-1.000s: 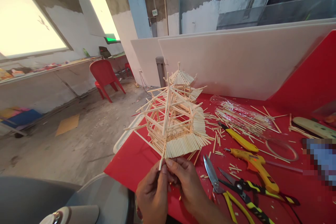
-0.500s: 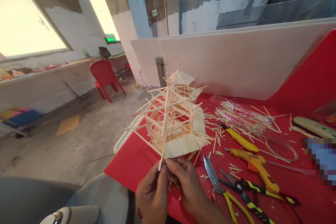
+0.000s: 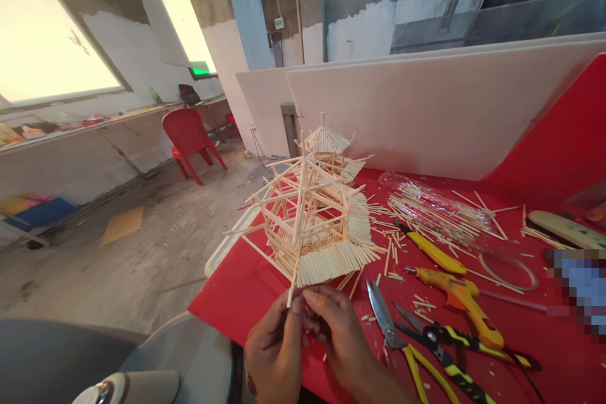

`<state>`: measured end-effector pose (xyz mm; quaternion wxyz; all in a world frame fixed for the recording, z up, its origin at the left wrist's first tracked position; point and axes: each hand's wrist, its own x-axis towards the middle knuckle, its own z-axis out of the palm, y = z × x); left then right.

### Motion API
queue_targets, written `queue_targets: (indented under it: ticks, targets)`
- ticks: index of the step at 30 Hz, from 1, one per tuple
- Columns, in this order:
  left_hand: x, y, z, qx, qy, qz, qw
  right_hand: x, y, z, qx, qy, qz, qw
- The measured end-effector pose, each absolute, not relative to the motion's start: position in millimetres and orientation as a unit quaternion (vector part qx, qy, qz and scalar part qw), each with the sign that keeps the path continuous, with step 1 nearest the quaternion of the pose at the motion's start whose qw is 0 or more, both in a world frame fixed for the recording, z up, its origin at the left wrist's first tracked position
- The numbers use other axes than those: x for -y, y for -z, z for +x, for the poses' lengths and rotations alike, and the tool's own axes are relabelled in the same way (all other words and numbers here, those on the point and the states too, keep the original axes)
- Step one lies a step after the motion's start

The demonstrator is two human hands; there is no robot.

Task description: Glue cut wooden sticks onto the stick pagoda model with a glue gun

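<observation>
A pavilion model [image 3: 326, 265] of thin wooden sticks stands on a red board [image 3: 227, 290], with open rafters above and a lower roof partly covered by short sticks. At its near corner a wooden stick [image 3: 292, 287] juts toward me. My left hand [image 3: 274, 344] is closed, with thumb and index finger pinched at that stick's end. Touching it or nearly so, my right hand [image 3: 338, 325] has its thumb and fingers pressed together just under the roof edge. Whatever lies between the right fingertips is hidden.
On the right lie scissors [image 3: 382, 315], pliers [image 3: 440, 347], a yellow glue gun [image 3: 466, 303], a yellow utility knife [image 3: 438, 254] and a plastic bag of sticks [image 3: 435, 208]. Behind the model is a second roofed tower [image 3: 326, 140]. A white bottle [image 3: 137, 386] stands on a grey stool [image 3: 189, 353] at lower left.
The right thumb and fingertips have shifted very slightly to the right and down. The model, the tools and my left hand look almost the same.
</observation>
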<state>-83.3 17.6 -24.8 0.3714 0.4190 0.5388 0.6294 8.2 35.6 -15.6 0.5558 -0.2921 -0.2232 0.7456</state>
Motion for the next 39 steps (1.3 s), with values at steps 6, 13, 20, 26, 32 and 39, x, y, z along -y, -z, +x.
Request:
queue_targets:
  ticks: [6, 13, 20, 26, 32, 39]
  targets:
    - [-17.8, 23.5, -82.9, -0.542, -0.631, 0.413, 0.371, -36.4, 13.7, 7.9, 0.225, -0.746, -0.294, 0.554]
    - [-18.7, 23.7, -82.2, -0.541, -0.629, 0.413, 0.376, -37.3, 16.7, 7.3, 0.219, -0.747, -0.297, 0.554]
    - [-18.1, 23.9, -83.4, -0.552, -0.620, 0.419, 0.368, -37.8, 17.4, 7.2, 0.227, -0.745, -0.298, 0.553]
    - [-17.8, 20.5, -81.9, -0.558, -0.624, 0.413, 0.360, -36.3, 16.4, 7.7, 0.228, -0.740, -0.299, 0.557]
    - [-18.4, 18.7, -81.4, -0.557, -0.626, 0.416, 0.354, -37.2, 13.1, 9.3, 0.232, -0.739, -0.307, 0.553]
    - [-19.9, 14.0, -79.7, -0.552, -0.623, 0.428, 0.352, -31.1, 16.5, 16.4, 0.232, -0.724, -0.339, 0.553]
